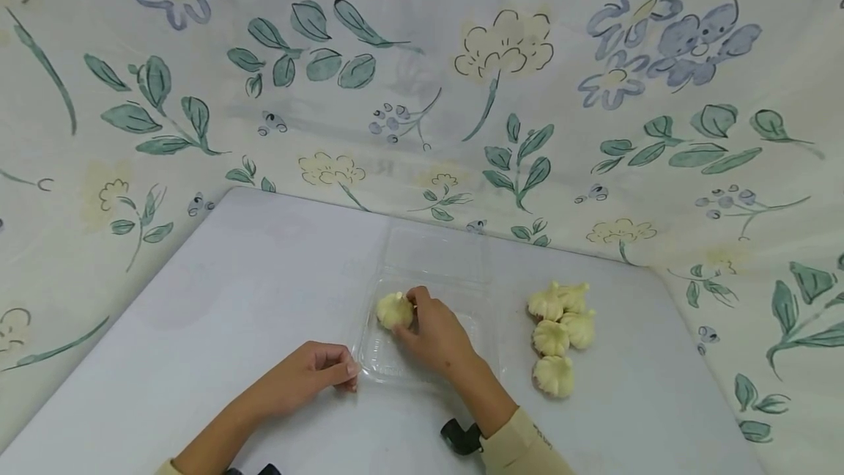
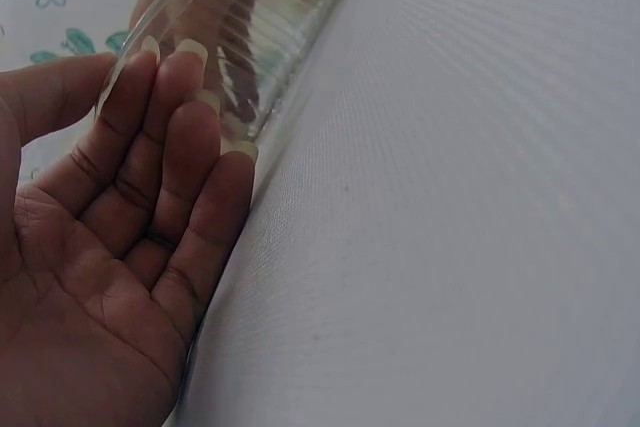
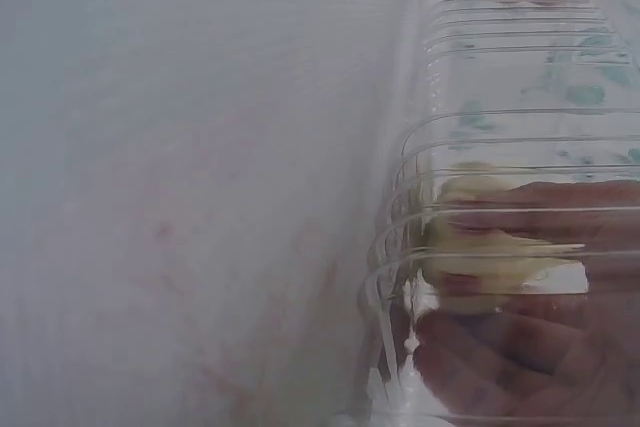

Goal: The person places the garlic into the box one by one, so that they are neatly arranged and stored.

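A clear plastic clamshell container (image 1: 389,371) lies with its lid (image 1: 435,251) folded back on the white table. My right hand (image 1: 440,332) reaches over its base and holds a garlic bulb (image 1: 395,311) between thumb and fingers, at the container's left side. Through the clear wall, the right wrist view shows this bulb (image 3: 470,247) low inside. My left hand (image 1: 310,376) is at the front left corner, its fingers curled. In the left wrist view, thumb and fingertips pinch the container's rim (image 2: 150,22).
Several more garlic bulbs (image 1: 552,376) sit grouped on the table to the right of the container. A floral cloth (image 1: 435,108) hangs behind the table (image 1: 264,277). A black wrist device (image 1: 460,437) is by the right sleeve.
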Demonstrator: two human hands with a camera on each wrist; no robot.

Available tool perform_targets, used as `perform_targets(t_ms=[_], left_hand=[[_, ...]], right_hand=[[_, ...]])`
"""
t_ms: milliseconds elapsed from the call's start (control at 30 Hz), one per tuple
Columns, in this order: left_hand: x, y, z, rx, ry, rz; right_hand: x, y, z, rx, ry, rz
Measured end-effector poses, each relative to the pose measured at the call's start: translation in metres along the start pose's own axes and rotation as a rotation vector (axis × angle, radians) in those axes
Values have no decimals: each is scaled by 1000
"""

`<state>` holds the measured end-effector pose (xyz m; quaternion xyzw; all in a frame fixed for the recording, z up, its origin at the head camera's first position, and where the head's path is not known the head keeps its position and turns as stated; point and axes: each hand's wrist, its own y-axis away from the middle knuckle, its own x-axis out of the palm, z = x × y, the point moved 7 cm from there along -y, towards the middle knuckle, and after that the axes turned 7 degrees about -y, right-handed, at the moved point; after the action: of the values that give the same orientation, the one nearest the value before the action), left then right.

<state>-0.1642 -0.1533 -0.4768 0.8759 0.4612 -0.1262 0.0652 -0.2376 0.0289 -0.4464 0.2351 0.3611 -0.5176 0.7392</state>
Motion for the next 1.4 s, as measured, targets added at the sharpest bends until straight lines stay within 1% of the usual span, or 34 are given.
perform_targets(t_ms=[233, 467, 733, 900, 1133, 1200, 1300, 1400], left_hand=[[-1, 0, 0, -3, 16, 4], [-2, 0, -1, 2, 3, -2], [-3, 0, -1, -16, -19, -7], [-3, -1, -1, -19, -27, -7], [-2, 2, -2, -5, 12, -2], [-1, 1, -1, -5, 9, -1], [-1, 1, 0, -11, 6, -4], [-1, 0, 2, -28, 4, -8]], right_hand=[[-2, -1, 1, -3, -12, -1], [-2, -1, 2, -11, -22, -8], [-5, -2, 3, -11, -38, -24], [-5, -3, 2, 2, -46, -24], [-4, -2, 1, 28, -49, -16], [-5, -1, 2, 32, -57, -14], [-7, 0, 4, 37, -55, -13], [-9, 0, 4, 54, -26, -10]])
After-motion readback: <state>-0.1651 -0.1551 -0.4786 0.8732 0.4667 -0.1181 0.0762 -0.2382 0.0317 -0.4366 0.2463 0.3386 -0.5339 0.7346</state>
